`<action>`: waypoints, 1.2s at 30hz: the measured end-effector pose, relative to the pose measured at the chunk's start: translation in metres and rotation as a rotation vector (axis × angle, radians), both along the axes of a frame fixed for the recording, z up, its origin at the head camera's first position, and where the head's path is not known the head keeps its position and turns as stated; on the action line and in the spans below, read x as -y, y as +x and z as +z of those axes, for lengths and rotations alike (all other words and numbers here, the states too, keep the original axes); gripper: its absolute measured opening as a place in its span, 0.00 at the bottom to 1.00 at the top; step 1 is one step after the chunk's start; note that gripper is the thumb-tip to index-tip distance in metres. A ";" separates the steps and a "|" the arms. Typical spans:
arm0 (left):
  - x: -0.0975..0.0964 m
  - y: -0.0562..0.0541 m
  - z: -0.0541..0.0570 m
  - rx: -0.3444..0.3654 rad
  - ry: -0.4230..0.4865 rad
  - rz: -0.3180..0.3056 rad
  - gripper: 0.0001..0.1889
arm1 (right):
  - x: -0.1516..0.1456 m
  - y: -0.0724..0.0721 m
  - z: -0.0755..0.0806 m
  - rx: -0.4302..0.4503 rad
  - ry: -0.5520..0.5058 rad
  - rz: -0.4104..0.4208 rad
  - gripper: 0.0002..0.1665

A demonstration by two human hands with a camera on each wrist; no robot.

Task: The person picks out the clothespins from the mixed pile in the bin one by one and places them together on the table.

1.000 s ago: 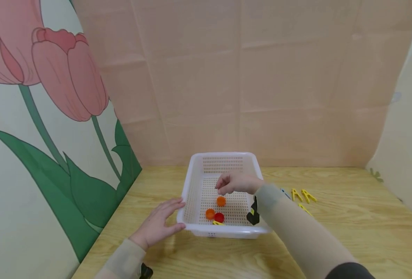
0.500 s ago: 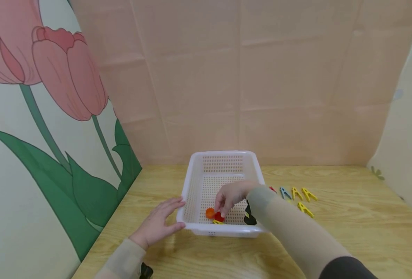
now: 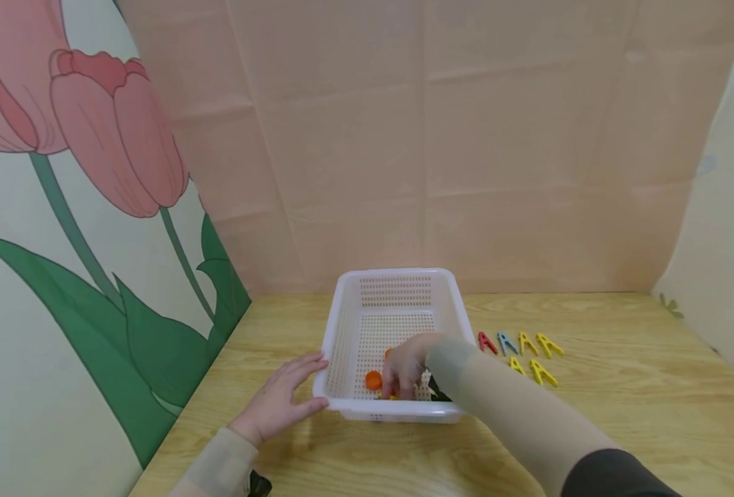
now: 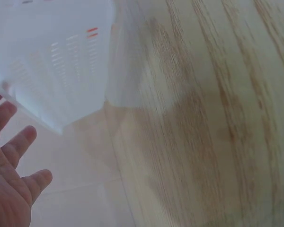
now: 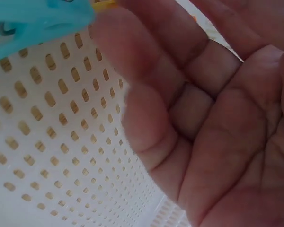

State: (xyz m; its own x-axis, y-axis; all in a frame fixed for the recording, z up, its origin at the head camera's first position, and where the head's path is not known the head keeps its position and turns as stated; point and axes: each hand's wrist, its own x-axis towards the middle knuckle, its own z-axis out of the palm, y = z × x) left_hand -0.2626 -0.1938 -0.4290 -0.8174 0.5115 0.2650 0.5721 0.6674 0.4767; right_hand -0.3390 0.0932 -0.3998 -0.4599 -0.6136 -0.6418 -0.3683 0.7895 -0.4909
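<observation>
A white perforated plastic basket [image 3: 345, 290] stands on the table. My left hand [image 3: 283, 397] rests against its left rim with fingers spread and straight. My right hand [image 3: 407, 366] reaches down inside near the front wall, fingers bent downward. An orange cap [image 3: 373, 380] lies left of the fingers, and another shows only its edge. Under the fingertips a yellow clip [image 3: 384, 396] peeks out. In the right wrist view a teal clip [image 5: 42, 23] with a metal spring is by the fingertips; the thumb's contact is hidden, so I cannot tell whether it is held.
Right of the basket lie a red clothespin [image 3: 487, 342], a blue clothespin [image 3: 506, 343] and several yellow clothespins [image 3: 543, 373] on the wooden table [image 3: 621, 400]. A beige sheet [image 3: 429, 172] hangs behind. A tulip-patterned panel [image 3: 125, 276] borders the left.
My right hand has moved from above an orange cap toward the basket's front, now covering the red cap. More of the clothespins at right has come into sight. My left hand stays put.
</observation>
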 end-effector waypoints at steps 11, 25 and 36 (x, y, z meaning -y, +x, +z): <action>-0.001 0.001 0.001 0.015 0.008 0.003 0.35 | -0.008 0.000 0.002 -0.097 0.086 -0.163 0.18; -0.001 0.001 -0.001 0.003 0.015 -0.003 0.34 | -0.006 -0.001 -0.005 -0.403 0.025 -0.365 0.07; 0.000 0.002 0.000 0.016 0.024 0.004 0.34 | -0.005 -0.007 -0.013 -0.423 0.084 -0.425 0.08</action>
State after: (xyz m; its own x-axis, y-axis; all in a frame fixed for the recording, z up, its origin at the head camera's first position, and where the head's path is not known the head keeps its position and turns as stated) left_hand -0.2607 -0.1939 -0.4287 -0.8236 0.5021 0.2638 0.5618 0.6579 0.5016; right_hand -0.3459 0.0987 -0.4125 -0.8795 -0.2753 -0.3882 -0.1619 0.9401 -0.3000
